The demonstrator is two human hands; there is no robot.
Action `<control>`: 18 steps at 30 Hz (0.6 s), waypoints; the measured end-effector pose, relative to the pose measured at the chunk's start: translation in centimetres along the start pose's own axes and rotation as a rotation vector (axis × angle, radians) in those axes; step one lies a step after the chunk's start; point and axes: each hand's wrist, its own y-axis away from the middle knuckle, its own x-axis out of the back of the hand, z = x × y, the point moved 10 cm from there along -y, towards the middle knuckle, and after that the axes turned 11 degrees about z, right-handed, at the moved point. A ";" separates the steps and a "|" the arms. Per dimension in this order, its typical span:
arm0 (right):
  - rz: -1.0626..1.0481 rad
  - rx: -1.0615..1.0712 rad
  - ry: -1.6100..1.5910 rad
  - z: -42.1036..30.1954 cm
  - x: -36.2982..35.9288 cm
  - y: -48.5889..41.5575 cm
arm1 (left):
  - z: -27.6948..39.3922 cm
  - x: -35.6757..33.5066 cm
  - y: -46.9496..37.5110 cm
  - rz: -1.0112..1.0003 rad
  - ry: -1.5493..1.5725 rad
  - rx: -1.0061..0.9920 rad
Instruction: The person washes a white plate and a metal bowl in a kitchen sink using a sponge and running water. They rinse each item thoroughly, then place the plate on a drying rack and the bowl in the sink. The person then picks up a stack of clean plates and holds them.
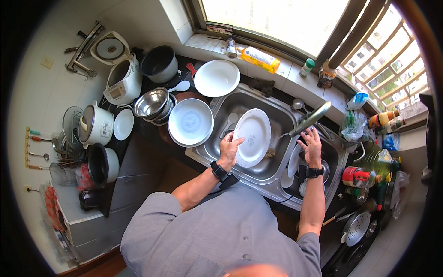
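Note:
My left hand (229, 149) grips the near left rim of an oval white plate (253, 136) with a small floral print, held over the left basin (221, 100) of a steel double sink. My right hand (311, 145) is raised beside the faucet spout (308, 119) with its fingers apart, over the right basin. Water runs from the spout towards the plate. A white spoon (231, 121) and a brownish scrubber (270, 152) lie in the left basin. More white dishes (295, 162) sit in the right basin, partly hidden by my right hand and wrist.
Left of the sink stand stacked white bowls (191, 121), steel bowls (152, 104), a large white bowl (217, 78) and a rice cooker (121, 83). A yellow soap bottle (259, 59) lies on the sill. Oil bottles (360, 176) and a perforated steel pan (357, 228) are at the right.

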 end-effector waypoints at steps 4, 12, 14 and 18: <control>0.073 -0.007 0.043 2.3 1.9 1.2 | -0.1 0.8 0.2 0.034 0.053 0.051; -0.026 -0.332 0.349 13.7 1.8 9.3 | -2.0 2.4 0.6 0.046 0.197 0.330; -0.125 -0.432 0.252 15.0 0.2 12.1 | -2.5 2.8 0.5 0.012 0.186 0.392; -0.169 -0.511 0.063 15.3 -1.3 15.9 | -3.0 2.9 1.0 -0.100 0.114 0.486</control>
